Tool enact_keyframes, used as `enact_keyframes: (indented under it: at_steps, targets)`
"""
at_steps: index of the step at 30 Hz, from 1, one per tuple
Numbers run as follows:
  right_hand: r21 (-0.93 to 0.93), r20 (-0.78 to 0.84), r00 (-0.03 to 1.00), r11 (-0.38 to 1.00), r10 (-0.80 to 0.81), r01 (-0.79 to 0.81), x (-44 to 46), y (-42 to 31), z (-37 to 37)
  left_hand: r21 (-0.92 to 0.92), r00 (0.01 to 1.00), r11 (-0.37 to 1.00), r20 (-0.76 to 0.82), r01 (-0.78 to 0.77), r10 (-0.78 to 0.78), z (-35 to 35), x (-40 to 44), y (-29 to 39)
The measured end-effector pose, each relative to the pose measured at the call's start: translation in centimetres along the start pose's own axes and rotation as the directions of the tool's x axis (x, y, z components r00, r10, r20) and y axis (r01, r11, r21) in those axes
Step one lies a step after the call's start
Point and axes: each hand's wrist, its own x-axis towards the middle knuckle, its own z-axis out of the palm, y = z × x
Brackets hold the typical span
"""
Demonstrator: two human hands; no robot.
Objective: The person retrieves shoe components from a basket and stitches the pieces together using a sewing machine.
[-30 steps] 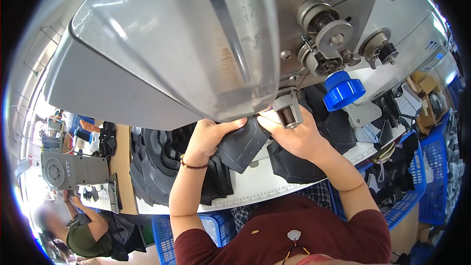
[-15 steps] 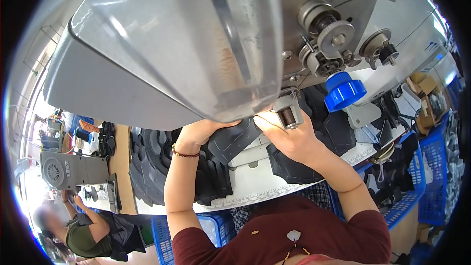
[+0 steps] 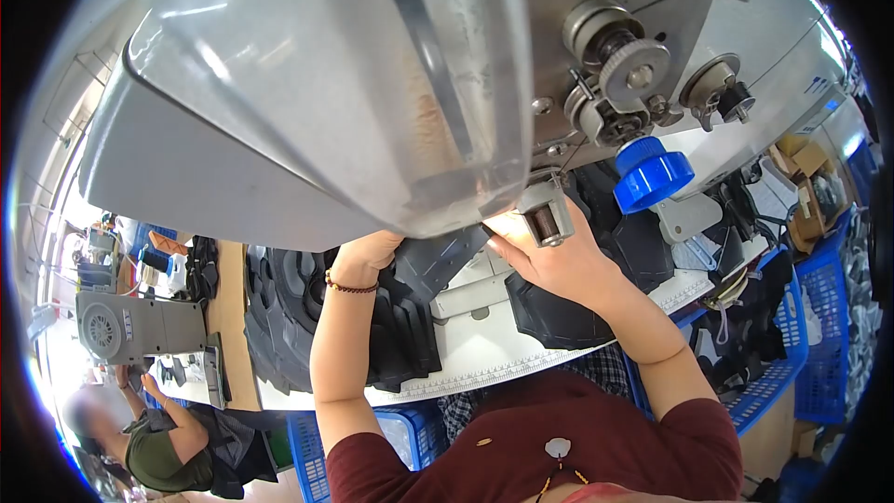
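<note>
A flat black cut piece (image 3: 436,264) with small pale marks lies under the sewing machine head (image 3: 615,74). My left hand (image 3: 366,259), with a beaded bracelet at the wrist, is at the piece's left edge; its fingers are hidden behind the machine's clear cover (image 3: 438,130). My right hand (image 3: 559,256) holds the right edge of the piece, its thumb and index finger close together by the metal thread guide (image 3: 547,222). The needle area is out of sight behind the cover.
Stacked black pieces (image 3: 289,317) lie left on the white table (image 3: 484,349); another black piece (image 3: 554,317) rests below my right hand. A blue knob (image 3: 652,175) juts from the machine. Blue baskets (image 3: 773,382) stand right. A co-worker (image 3: 168,447) sits at another machine (image 3: 140,324) far left.
My left thumb has drawn back off the piece toward its left edge, and the hand looks more curled. My right thumb has shifted slightly down. The piece has turned a little.
</note>
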Motion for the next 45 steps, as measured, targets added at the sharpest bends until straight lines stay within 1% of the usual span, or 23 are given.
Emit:
enact_keyframes:
  at_steps: [5,8,11,14,17,20,23,26,29,30,33,34,37,40,43,45]
  targets:
    - [0.040,-0.048,0.999,0.999,-0.007,0.009,0.3,0.3,0.2,-0.079,1.000,0.997,0.010,0.017,-0.017,-0.3,0.0,-0.4]
    - [0.058,-0.001,0.999,0.998,0.036,-0.036,0.3,0.3,0.0,-0.076,1.000,0.997,-0.010,0.010,-0.011,-0.4,0.0,-0.8]
    - [0.100,-0.003,0.999,0.994,0.042,-0.042,0.4,0.6,0.1,-0.056,0.997,0.996,0.038,0.070,-0.068,-0.3,-0.4,0.1]
    - [0.228,0.073,0.994,0.968,0.085,-0.100,0.5,1.0,0.3,-0.029,0.990,1.000,0.140,0.001,0.003,0.8,-1.7,1.9]
    - [0.246,0.128,0.984,0.957,0.124,-0.153,0.2,1.2,0.6,0.032,0.991,0.996,0.103,0.082,-0.084,-0.1,-1.8,1.1]
    - [0.254,0.172,0.972,0.946,0.160,-0.201,-0.1,1.6,1.0,-0.044,0.997,0.997,0.059,0.061,-0.059,0.3,-2.2,0.9]
    - [0.233,0.055,0.994,0.967,0.097,-0.107,0.1,1.5,0.9,-0.227,0.994,0.968,0.043,0.104,-0.097,1.5,-3.0,1.3]
    - [0.043,-0.025,0.998,0.998,0.053,-0.052,-0.3,0.2,0.4,-0.174,0.993,0.978,-0.021,0.113,-0.119,2.1,-4.0,1.1]
    - [0.070,-0.184,0.979,0.992,-0.088,0.103,-1.9,-0.5,1.3,-0.177,0.997,0.983,-0.073,-0.045,0.033,3.4,-4.6,1.0]
    - [0.005,-0.229,0.956,0.982,-0.181,0.187,-2.1,-0.8,1.2,-0.176,0.995,0.982,-0.089,-0.061,0.046,3.7,-4.7,0.8]
    - [-0.040,-0.237,0.950,0.979,-0.204,0.200,-3.0,-1.6,1.2,-0.130,0.979,0.981,-0.168,-0.141,0.118,4.4,-5.2,0.0]
    - [-0.042,-0.255,0.945,0.979,-0.204,0.200,-3.0,-1.6,1.2,-0.136,0.974,0.981,-0.195,-0.141,0.113,4.8,-5.3,0.3]
    - [-0.044,-0.259,0.944,0.979,-0.205,0.201,-2.9,-1.3,1.0,-0.109,0.953,0.973,-0.250,-0.203,0.171,5.6,-5.4,0.3]
    - [-0.066,-0.266,0.943,0.980,-0.200,0.189,-2.6,-1.1,1.2,-0.051,0.940,0.983,-0.305,-0.178,0.154,5.7,-5.0,0.4]
    - [-0.065,-0.262,0.945,0.981,-0.194,0.184,-2.3,-0.6,1.4,-0.095,0.941,0.974,-0.294,-0.204,0.168,5.7,-4.4,0.5]
    - [-0.063,-0.260,0.950,0.984,-0.175,0.164,-2.0,-0.5,1.3,-0.075,0.932,0.969,-0.300,-0.236,0.204,5.7,-4.0,0.4]
